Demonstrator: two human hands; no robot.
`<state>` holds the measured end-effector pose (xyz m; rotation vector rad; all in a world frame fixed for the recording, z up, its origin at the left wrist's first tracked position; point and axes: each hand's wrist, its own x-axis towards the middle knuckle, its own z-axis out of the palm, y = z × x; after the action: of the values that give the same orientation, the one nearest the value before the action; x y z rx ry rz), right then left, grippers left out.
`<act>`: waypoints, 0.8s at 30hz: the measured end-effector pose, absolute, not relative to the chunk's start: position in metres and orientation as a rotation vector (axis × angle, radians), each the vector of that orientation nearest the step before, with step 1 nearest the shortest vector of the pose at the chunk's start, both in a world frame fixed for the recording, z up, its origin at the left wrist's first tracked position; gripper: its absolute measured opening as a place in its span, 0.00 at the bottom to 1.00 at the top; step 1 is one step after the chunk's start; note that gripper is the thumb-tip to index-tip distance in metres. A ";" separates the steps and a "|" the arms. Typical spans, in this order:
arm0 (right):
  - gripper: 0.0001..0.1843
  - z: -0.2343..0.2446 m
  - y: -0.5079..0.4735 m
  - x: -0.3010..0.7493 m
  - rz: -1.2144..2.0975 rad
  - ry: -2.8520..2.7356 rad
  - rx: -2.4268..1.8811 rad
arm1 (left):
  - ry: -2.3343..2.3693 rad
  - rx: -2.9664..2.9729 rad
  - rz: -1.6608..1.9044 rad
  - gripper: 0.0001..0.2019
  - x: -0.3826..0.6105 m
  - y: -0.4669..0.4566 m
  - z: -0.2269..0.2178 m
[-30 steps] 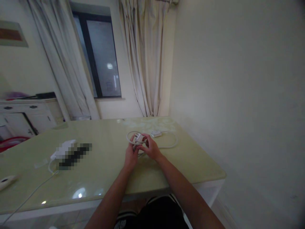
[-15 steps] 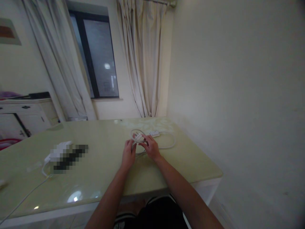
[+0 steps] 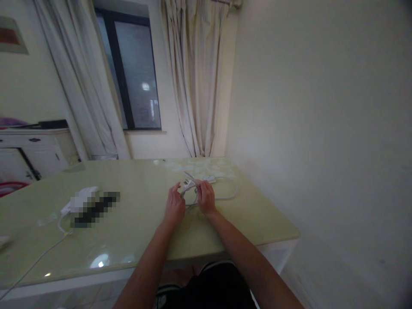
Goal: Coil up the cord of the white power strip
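Observation:
A white power strip (image 3: 209, 178) lies on the table in front of me, its white cable (image 3: 234, 189) curving out to the right and back toward my hands. Several loops of that cable are gathered between both hands. My left hand (image 3: 175, 204) is closed on the left side of the loops, its index finger raised. My right hand (image 3: 205, 198) pinches the cable on the right, with a short stretch sticking up past the fingers. The white plug (image 3: 188, 184) shows between the hands, its prongs pointing up; part of it is behind the cable.
A pale green glossy table (image 3: 138, 231) spreads before me. On its left lie a white object (image 3: 86, 195) and a dark one (image 3: 96, 210), both blurred by pixels, with a thin white cord (image 3: 35, 262) running to the front edge. A wall (image 3: 322, 128) borders the right side.
The cable loop that stood round the plug has been pulled in, and its end now points up left of my right hand. My left index finger has lifted. The view tilted slightly.

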<state>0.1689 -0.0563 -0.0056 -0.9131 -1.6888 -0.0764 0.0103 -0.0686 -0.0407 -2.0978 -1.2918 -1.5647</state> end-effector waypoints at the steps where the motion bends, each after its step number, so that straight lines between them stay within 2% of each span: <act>1: 0.18 -0.006 -0.054 0.170 -0.051 -1.640 -0.905 | -1.300 -2.083 -1.538 0.29 0.011 -0.069 -0.040; 6: 0.19 -0.004 -0.038 0.188 0.071 -1.336 -0.922 | -1.504 -2.147 -1.492 0.23 0.007 -0.073 -0.038; 10: 0.22 -0.007 -0.025 0.206 0.161 -1.188 -1.008 | -1.727 -2.174 -1.786 0.14 0.002 -0.070 -0.034; 15: 0.25 -0.015 -0.014 0.211 0.275 -1.113 -1.046 | -2.235 -1.911 -2.533 0.24 0.001 -0.069 -0.025; 17: 0.25 -0.017 -0.011 0.210 0.321 -1.100 -1.044 | -2.291 -1.812 -2.729 0.24 0.001 -0.071 -0.022; 24: 0.24 -0.016 -0.012 0.204 0.480 -1.133 -1.088 | -2.333 -1.961 -2.791 0.17 0.009 -0.078 -0.019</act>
<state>0.2042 -0.0123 -0.0156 -1.0880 -1.1331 0.4796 0.0088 -0.0776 -0.0193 -1.9608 -2.3330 -2.7912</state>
